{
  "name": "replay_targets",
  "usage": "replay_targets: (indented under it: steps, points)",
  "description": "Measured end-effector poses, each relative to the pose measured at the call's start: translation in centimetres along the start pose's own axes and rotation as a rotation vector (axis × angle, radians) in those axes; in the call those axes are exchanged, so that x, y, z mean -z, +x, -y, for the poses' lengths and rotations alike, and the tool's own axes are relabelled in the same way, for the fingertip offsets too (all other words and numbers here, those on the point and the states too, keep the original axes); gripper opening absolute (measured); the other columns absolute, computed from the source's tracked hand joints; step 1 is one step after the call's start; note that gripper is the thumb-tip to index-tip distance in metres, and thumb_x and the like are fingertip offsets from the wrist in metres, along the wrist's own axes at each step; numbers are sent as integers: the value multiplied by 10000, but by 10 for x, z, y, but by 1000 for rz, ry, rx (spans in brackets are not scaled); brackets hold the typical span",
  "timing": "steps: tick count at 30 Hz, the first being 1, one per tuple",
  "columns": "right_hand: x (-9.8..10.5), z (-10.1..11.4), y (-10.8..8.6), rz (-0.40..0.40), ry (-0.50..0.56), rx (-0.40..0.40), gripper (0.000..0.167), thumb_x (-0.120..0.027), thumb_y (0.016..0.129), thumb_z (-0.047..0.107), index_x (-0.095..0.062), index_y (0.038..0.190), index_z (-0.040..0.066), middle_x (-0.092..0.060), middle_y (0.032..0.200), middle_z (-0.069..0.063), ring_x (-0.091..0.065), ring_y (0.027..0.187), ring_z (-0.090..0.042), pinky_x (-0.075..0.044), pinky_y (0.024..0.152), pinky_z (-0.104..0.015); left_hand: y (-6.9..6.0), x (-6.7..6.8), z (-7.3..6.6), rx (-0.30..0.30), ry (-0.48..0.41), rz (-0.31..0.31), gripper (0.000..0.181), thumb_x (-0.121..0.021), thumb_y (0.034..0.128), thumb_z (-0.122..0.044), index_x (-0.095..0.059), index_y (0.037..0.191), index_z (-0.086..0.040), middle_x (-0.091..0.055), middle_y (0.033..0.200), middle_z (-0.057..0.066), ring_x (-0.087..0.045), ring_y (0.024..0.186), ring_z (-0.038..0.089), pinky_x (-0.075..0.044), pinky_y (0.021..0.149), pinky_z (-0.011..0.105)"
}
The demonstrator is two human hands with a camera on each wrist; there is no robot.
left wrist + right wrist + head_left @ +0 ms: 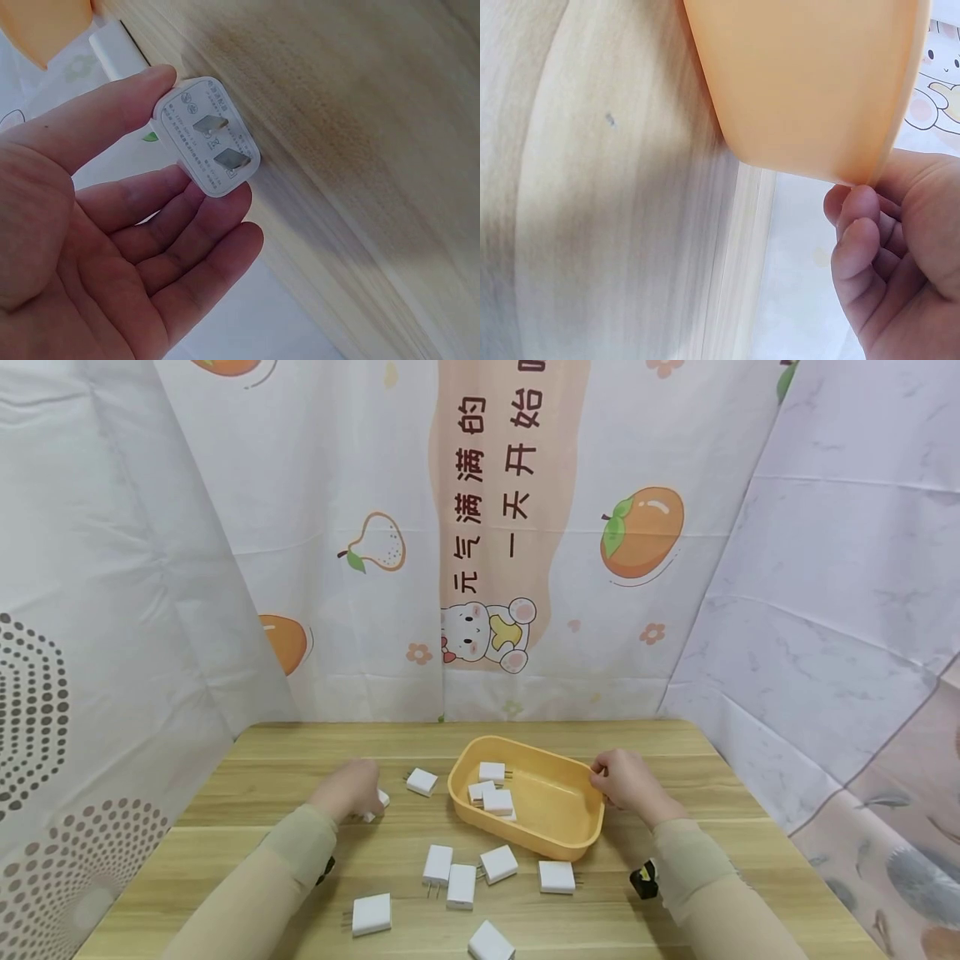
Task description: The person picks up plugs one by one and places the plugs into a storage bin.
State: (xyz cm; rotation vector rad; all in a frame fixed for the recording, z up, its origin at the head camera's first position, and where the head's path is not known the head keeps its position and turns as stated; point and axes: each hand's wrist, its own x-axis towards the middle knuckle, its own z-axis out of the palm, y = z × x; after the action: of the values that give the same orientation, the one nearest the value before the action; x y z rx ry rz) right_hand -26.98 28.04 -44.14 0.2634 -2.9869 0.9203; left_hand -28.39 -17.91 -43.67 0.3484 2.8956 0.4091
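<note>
At the bottom edge of the head view, nearest to the person, one white charger (491, 941) lies on the wooden table (420, 935). A little farther, at lower left, there is a second charger (371, 915), with its prongs to the left. The sleeves (243, 893) are light beige, and beside the right one is a small black object (643, 881).

In the lower middle lies a group of three chargers (461, 887), close together; another charger (557, 877) is just to their right, near the yellow tray (555, 806).

At centre left of the frame, the left hand (352, 789) pinches a charger (208, 137) between the thumb and the fingers; in the left wrist view its two metal prongs face the camera. To the right of this hand lies a single charger (422, 782).

The tray stands right of centre and has chargers (497, 802) in its left part; perhaps a further one is under the front one, but the overlap makes this hard to see. The right hand (628, 783) pinches the tray's rim at its right end, the other fingers curled.

Behind the table, a printed curtain (360, 460) fills the upper middle.
</note>
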Motion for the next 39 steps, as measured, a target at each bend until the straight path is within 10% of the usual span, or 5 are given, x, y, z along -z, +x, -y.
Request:
replay_targets:
  steps: [19,39]
  points:
    - [-3,2,-1,-14,10,-15,110,-654,967,65,-682,865,35,-569,573,-35,-547,457,-143,-474,433,-277,-1,-4,8,-42,-27,-43,235,-841,722,-57,-606,719,-52,-581,682,35,-523,605,180,-476,559,301]
    - [-2,-3,1,-20,16,-5,90,-655,960,62,-692,887,28,-570,585,-38,-550,459,-146,-480,432,-293,-6,19,-5,-76,-47,-143,158,-824,836,-163,-695,839,-70,-574,730,18,-524,647,177,-458,580,341]
